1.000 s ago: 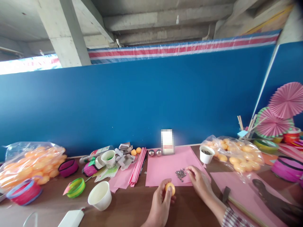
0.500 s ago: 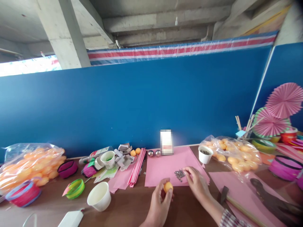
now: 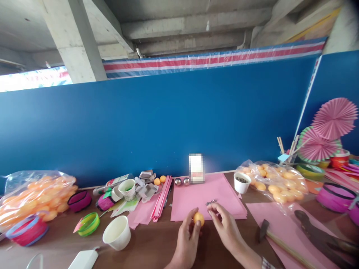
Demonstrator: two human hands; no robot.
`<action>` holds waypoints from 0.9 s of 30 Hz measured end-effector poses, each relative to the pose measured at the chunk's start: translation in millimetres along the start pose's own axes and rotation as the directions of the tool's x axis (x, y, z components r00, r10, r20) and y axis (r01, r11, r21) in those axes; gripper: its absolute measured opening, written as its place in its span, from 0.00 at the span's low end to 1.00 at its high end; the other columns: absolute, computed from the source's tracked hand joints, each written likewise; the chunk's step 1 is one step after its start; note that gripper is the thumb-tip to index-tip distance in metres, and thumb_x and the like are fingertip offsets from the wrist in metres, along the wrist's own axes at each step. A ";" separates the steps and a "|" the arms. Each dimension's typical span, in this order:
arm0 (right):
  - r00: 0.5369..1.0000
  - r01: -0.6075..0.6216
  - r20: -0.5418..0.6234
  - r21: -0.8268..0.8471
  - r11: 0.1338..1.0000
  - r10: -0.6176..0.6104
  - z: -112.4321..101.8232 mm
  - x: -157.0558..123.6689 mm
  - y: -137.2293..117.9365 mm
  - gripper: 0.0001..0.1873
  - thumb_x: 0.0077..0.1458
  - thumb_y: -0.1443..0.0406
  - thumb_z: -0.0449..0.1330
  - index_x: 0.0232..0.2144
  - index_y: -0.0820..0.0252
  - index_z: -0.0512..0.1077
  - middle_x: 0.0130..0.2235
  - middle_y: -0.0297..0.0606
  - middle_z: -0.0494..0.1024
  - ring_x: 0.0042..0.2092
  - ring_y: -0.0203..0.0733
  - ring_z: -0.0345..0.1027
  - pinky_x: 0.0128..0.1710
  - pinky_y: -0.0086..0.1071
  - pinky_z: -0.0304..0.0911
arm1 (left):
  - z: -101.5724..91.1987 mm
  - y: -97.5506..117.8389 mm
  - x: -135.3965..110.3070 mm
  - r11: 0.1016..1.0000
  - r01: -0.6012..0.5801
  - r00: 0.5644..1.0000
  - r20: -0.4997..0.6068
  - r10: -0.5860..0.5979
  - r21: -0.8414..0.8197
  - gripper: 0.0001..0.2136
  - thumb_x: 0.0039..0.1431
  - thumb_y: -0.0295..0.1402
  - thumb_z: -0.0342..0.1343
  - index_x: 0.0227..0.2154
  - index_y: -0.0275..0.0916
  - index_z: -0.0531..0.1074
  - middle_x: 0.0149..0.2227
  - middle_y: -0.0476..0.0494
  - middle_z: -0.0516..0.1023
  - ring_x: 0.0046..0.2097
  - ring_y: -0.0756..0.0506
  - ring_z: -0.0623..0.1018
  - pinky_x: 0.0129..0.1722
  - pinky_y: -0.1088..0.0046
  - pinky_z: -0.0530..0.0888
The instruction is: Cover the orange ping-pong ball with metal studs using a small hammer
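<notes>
My left hand (image 3: 187, 239) holds a small orange ball (image 3: 199, 218) between thumb and fingertips, just above the brown table near its front edge. My right hand (image 3: 224, 226) is right beside the ball, its fingertips pinched together on something too small to make out. Just behind my right hand a small heap of tiny metal pieces (image 3: 211, 202) lies on a pink paper sheet (image 3: 202, 194), partly hidden by my fingers.
Clear bags of orange balls lie at the left (image 3: 33, 196) and right (image 3: 276, 181). White paper cups (image 3: 117, 232) (image 3: 241, 182), pink paper strips (image 3: 161, 196), a hammer (image 3: 280, 239) on pink paper, coloured folded lanterns (image 3: 88, 223) and pink paper fans (image 3: 333, 117) surround me. A blue partition (image 3: 168, 123) backs the table.
My right hand has left the heap of metal pieces and come left and nearer, pinched, to the orange ball. My left hand has lifted the ball slightly.
</notes>
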State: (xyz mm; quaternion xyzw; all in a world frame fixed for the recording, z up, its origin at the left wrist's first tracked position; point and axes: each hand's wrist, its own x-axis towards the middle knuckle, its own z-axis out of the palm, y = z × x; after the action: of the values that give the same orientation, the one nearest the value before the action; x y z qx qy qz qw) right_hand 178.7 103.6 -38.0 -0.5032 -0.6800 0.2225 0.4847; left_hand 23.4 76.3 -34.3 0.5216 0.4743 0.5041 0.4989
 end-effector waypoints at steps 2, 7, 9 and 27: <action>0.999 -0.035 0.021 0.041 0.999 0.034 1.8 -1.4 -2.4 0.10 0.58 0.61 0.49 0.34 0.57 0.68 0.36 0.38 0.75 0.35 0.39 0.70 0.36 0.30 0.64 | -2.0 -2.4 1.4 0.999 -0.027 1.000 0.010 0.027 0.019 0.24 0.54 0.47 0.53 0.50 0.38 0.67 0.46 0.39 0.74 0.46 0.42 0.74 0.44 0.67 0.73; 0.995 -0.088 0.064 0.121 0.989 0.080 2.4 -3.1 -5.2 0.09 0.57 0.60 0.50 0.32 0.57 0.68 0.33 0.36 0.74 0.35 0.39 0.69 0.36 0.29 0.63 | -4.8 -11.1 5.3 0.999 -0.045 0.999 0.004 0.045 0.017 0.22 0.55 0.45 0.52 0.49 0.39 0.68 0.50 0.40 0.72 0.51 0.41 0.71 0.50 0.66 0.69; 0.994 -0.083 0.080 0.140 0.987 0.072 2.8 -3.5 -5.1 0.09 0.57 0.60 0.50 0.32 0.57 0.67 0.33 0.35 0.74 0.35 0.39 0.68 0.36 0.29 0.62 | -4.7 -12.4 5.8 0.998 -0.057 0.998 -0.021 0.057 0.022 0.21 0.54 0.45 0.53 0.48 0.39 0.68 0.50 0.39 0.73 0.51 0.41 0.71 0.51 0.66 0.69; 0.989 -0.080 0.139 0.204 0.976 0.052 6.5 -5.8 -3.4 0.08 0.58 0.60 0.50 0.34 0.57 0.67 0.36 0.37 0.73 0.38 0.40 0.67 0.41 0.31 0.62 | -2.2 -7.2 3.3 0.999 -0.031 0.999 -0.011 0.031 -0.040 0.24 0.53 0.46 0.54 0.50 0.39 0.67 0.47 0.38 0.74 0.45 0.41 0.75 0.44 0.65 0.74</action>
State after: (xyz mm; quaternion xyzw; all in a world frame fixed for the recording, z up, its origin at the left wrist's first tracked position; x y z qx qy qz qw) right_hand 171.5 98.2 -40.7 -0.4559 -0.6665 0.3416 0.4808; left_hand 21.4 80.1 -41.4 0.5162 0.4585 0.5238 0.4989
